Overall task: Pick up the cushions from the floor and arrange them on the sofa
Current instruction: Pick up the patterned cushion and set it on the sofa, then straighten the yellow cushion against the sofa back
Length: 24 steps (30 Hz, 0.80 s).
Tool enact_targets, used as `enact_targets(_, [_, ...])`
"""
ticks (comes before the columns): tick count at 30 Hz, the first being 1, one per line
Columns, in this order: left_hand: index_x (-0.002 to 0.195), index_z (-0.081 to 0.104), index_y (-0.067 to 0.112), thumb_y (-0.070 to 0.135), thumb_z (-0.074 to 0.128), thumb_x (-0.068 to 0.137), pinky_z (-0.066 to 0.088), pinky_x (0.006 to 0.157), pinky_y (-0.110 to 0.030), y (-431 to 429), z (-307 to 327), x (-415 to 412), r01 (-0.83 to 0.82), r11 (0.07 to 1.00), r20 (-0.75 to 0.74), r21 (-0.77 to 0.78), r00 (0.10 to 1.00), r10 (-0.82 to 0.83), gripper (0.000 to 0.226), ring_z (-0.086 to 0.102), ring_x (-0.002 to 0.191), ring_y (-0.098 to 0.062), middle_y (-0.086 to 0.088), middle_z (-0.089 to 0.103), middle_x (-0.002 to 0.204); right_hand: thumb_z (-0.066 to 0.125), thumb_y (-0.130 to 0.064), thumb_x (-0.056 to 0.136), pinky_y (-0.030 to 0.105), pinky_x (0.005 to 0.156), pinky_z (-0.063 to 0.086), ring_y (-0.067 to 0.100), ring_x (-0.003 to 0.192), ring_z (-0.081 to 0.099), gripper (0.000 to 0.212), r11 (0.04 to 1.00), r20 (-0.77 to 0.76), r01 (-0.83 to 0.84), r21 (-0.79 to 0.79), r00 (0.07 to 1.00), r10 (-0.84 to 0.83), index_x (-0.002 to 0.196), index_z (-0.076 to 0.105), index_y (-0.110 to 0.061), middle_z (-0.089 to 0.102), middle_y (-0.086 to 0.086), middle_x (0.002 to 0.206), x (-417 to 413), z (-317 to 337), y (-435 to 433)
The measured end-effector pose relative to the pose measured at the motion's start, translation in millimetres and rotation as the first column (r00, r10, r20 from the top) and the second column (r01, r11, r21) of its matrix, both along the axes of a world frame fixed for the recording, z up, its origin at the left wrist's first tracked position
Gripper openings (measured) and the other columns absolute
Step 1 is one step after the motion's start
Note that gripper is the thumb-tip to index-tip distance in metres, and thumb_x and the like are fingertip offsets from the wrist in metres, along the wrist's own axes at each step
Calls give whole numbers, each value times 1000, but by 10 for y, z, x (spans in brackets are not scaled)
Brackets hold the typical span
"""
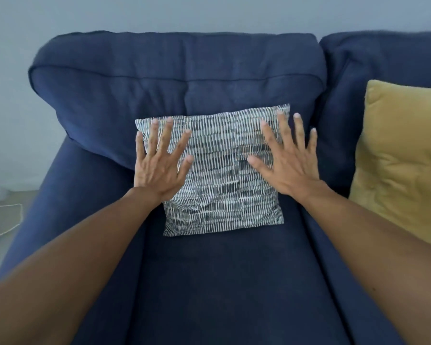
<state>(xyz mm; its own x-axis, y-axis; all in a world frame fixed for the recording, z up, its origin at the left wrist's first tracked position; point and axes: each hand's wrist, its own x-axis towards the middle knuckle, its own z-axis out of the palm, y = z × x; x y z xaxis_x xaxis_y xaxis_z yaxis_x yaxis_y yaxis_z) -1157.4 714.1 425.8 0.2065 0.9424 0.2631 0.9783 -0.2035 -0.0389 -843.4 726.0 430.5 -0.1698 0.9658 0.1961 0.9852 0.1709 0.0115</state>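
A black-and-white patterned cushion (222,175) leans against the backrest of the dark blue sofa (209,282), on the left seat. My left hand (161,163) lies flat over the cushion's left edge, fingers spread. Over its right edge is my right hand (288,160), also flat with fingers apart. Neither hand grips anything. A mustard-yellow cushion (398,158) stands against the backrest on the seat to the right, partly cut off by the frame edge.
A pale wall rises behind the sofa. At the far left, beside the sofa arm, a strip of light floor (3,220) shows with a white cable (8,215) lying on it.
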Motion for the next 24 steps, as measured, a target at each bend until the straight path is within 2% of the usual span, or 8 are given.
enact_targets(6, [165, 6, 37, 62, 10, 105, -15, 123, -56, -181, 249, 406, 62, 998, -5, 11, 998, -62, 65, -17, 157, -31, -4, -15, 173, 4, -91, 86, 65, 120, -4, 32, 155, -18, 92, 999, -24, 44, 3, 999, -44, 161, -9, -39, -17, 1, 171, 313, 200, -387])
enact_targets(10, [164, -1, 39, 67, 2, 102, -16, 123, -56, -317, 365, 834, 114, 993, -29, -8, 993, -114, 69, -25, 155, -29, -3, -22, 171, -1, -91, 84, 65, 121, 2, 34, 156, -13, 94, 995, -18, 97, 15, 995, -97, 162, -5, -38, -12, 3, 171, 683, 317, -632])
enact_targets(14, [164, -5, 40, 70, -1, 100, -13, 123, -58, -439, 443, 1348, 149, 989, -49, -14, 988, -149, 70, -26, 155, -29, -3, -25, 170, -1, -90, 84, 65, 120, 1, 36, 155, -13, 92, 992, -11, 126, 9, 992, -126, 162, -5, -40, -13, 2, 171, 1149, 404, -828])
enact_targets(19, [165, 3, 36, 66, 6, 102, -12, 123, -59, -574, 500, 2118, 174, 985, -28, 10, 984, -174, 70, -19, 157, -32, -5, -17, 172, 8, -88, 87, 69, 118, 5, 41, 155, -7, 90, 991, -1, 131, 35, 991, -131, 163, 2, -40, -7, 3, 172, 1900, 482, -1061])
enact_targets(24, [164, 7, 35, 66, 6, 102, -7, 124, -60, -707, 536, 3006, 182, 983, 27, 24, 983, -183, 70, -13, 158, -32, -6, -9, 173, 11, -89, 87, 67, 118, -2, 38, 155, -13, 90, 988, -16, 154, 24, 988, -153, 162, -7, -43, -13, 0, 171, 2709, 536, -1246])
